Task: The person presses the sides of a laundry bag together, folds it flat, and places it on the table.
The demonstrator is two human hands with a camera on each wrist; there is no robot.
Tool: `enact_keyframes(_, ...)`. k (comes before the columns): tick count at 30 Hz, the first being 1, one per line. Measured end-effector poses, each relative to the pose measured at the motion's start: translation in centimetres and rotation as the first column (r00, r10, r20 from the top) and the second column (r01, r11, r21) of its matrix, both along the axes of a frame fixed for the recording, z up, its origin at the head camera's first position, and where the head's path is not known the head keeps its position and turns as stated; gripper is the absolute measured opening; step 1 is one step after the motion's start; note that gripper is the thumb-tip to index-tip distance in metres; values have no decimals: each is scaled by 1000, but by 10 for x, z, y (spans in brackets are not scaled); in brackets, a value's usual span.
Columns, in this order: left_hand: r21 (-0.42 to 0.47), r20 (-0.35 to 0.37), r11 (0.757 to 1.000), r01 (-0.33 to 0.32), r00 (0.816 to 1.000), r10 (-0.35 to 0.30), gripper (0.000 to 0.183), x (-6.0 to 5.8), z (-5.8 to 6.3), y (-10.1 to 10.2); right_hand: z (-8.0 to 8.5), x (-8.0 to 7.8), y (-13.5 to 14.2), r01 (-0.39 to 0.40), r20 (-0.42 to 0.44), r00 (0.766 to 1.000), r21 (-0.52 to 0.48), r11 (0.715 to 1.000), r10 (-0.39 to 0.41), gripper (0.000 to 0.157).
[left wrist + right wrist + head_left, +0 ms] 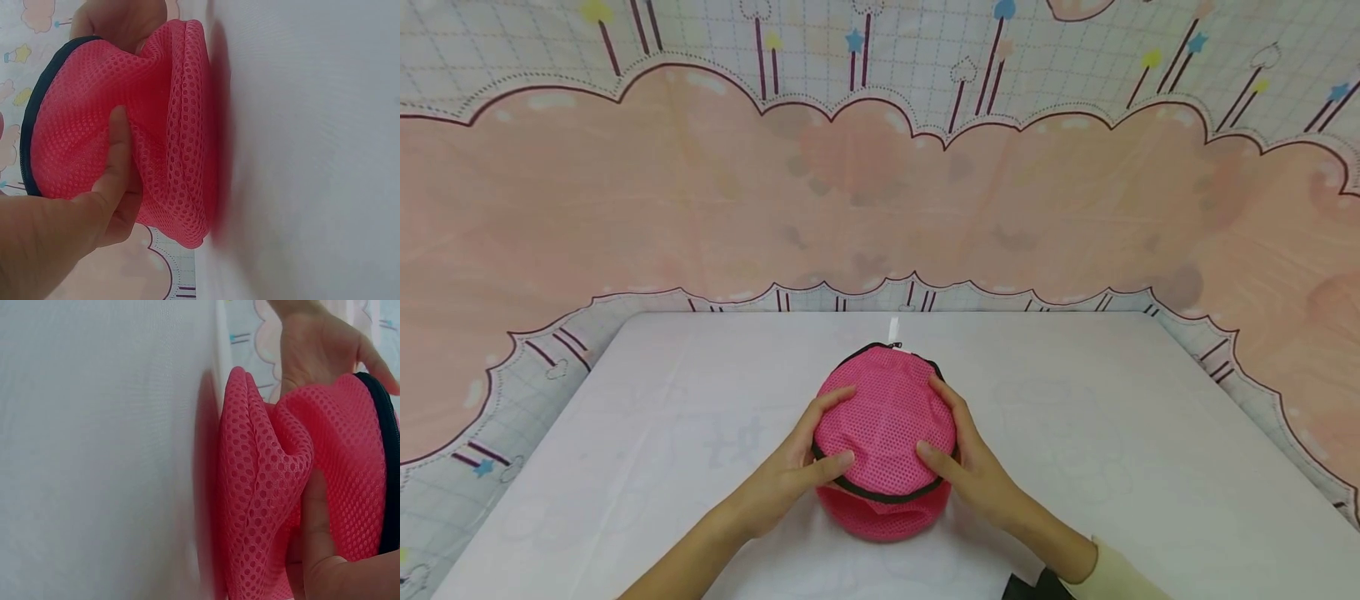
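Item: one round pink mesh bag (883, 421), honeycomb weave, black zip trim (891, 498) circling its upper face; side wall soft, creased and folded inward in both wrist views. Metal zip pull (895, 345) at twelve o'clock on the trim.

Location: middle of a white tabletop (700, 433), base toward the surface; contact there uncertain.

Hands, two: left hand (805, 450) at nine o'clock, right hand (970, 454) at three; each grips the bag's side, thumb over the near part, fingers further round.

Edges and room: table's far edge beyond the bag at twelve; wide white surface toward nine and three. Black object (1033, 586), partly seen, at five, beside a pale sleeve (1116, 575).

Orientation: broad mesh face upward; outline in the head view slightly longer along twelve to six.
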State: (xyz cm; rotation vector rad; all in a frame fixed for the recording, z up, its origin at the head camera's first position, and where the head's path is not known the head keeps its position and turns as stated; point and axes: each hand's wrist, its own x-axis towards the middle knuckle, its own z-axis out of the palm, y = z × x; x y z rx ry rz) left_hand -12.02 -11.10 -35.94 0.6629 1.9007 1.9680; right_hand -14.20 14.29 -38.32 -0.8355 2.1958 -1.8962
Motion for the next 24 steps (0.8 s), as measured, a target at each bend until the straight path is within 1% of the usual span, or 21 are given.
enact_keyframes(6,21,34,999,24,999,-25,64,0,0,0,0,1,0,6,46,999,-22,1000,-5,72)
enact_keyframes(11,56,41,998,42,998,-45,63,-1,-2,0,-1,0,-1,5,50,999,-43,999,-3,69)
enact_keyframes(15,71,41,997,44,998,-47,61,0,-3,1,-2,-1,-1,4,44,999,-53,999,-1,68)
enact_keyframes(20,58,43,998,31,999,-33,60,0,-5,1,-2,-1,-2,8,49,999,-47,999,-6,67)
enact_keyframes(24,66,53,997,31,998,-35,59,-1,-5,1,-1,-1,-2,13,59,998,-40,999,-10,67)
